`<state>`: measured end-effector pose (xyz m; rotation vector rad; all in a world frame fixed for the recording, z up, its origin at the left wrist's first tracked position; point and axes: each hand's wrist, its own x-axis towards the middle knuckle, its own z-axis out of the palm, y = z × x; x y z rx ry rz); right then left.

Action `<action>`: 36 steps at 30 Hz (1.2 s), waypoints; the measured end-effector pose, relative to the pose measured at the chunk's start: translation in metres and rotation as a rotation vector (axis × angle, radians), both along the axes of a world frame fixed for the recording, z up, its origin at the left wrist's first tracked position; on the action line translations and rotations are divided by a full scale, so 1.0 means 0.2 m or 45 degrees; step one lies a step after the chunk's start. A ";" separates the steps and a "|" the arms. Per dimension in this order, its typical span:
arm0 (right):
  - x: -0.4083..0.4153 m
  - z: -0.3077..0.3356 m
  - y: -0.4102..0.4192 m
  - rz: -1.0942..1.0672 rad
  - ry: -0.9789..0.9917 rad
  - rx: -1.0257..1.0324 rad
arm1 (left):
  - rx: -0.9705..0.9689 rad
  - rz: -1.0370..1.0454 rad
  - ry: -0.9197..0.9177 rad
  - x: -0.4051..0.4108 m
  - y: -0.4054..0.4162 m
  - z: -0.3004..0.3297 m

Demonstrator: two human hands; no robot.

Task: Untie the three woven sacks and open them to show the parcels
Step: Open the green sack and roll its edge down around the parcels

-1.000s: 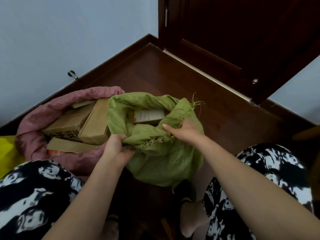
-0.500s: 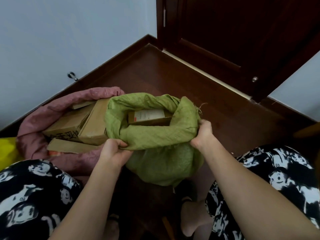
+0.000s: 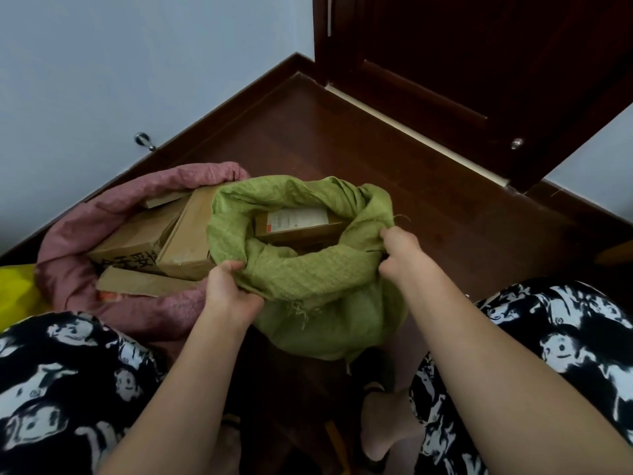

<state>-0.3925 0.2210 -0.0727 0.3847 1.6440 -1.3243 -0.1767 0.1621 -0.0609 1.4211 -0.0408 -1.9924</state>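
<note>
The left hand (image 3: 228, 291) is gripping the near-left part of the green sack's (image 3: 322, 303) rolled mouth, fingers curled over the fold, while the right hand (image 3: 400, 250) is pinching the right side of the same rim, thumb and fingers bunching the weave; both hands are grasping cloth and neither is free. The green sack is standing on the dark wooden floor (image 3: 428, 207) between the person's knees, its mouth already untied and pulled wide, and a brown labelled parcel (image 3: 296, 224) is showing inside. This looks like the opening step on the second sack: the rim is being spread and turned down. The next move probably calls for rolling the near edge lower so the parcel is sitting plainly in view, then shifting to the third sack, which may be the yellow one (image 3: 15, 293) peeking at the left edge, though too little of it is showing to be sure. Just left of the green one and touching it, the pink sack (image 3: 102, 207) is lying open with several cardboard parcels (image 3: 186, 241) exposed. Compared with a second ago, the right hand is sitting farther right on the rim instead of at the front fold, the mouth is gaping wider, and more of the labelled parcel is showing
</note>
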 end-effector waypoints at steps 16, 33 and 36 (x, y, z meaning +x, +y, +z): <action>0.09 0.06 0.03 -0.123 -0.337 -0.224 | 0.338 -0.376 -0.273 -0.17 0.17 0.12; 0.10 0.09 0.07 0.455 -0.092 0.019 | -0.015 -0.007 -0.221 0.17 -0.04 0.07; 0.08 0.07 0.05 -0.010 -0.429 -0.201 | -0.031 0.051 -0.113 0.19 -0.03 0.06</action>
